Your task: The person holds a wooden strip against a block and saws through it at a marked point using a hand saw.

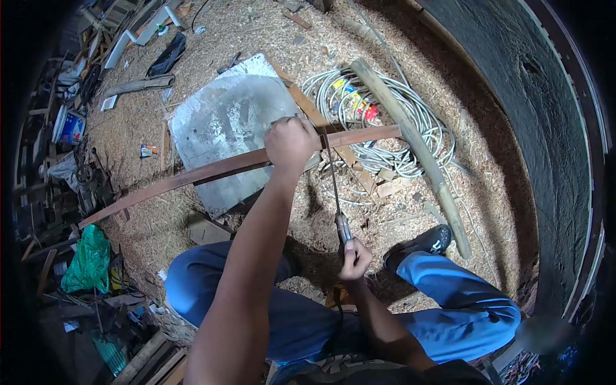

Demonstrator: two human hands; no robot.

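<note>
Saw blade (334, 179) crosses wood strip (366, 135) beside left hand (290, 142)
Strip runs sideways; left fingers closed round it, nearer the crossing; right hand (355, 259) grips saw handle (344, 227)

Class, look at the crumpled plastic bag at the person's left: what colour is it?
The plastic bag is bright green, seen best in the head view.
</note>
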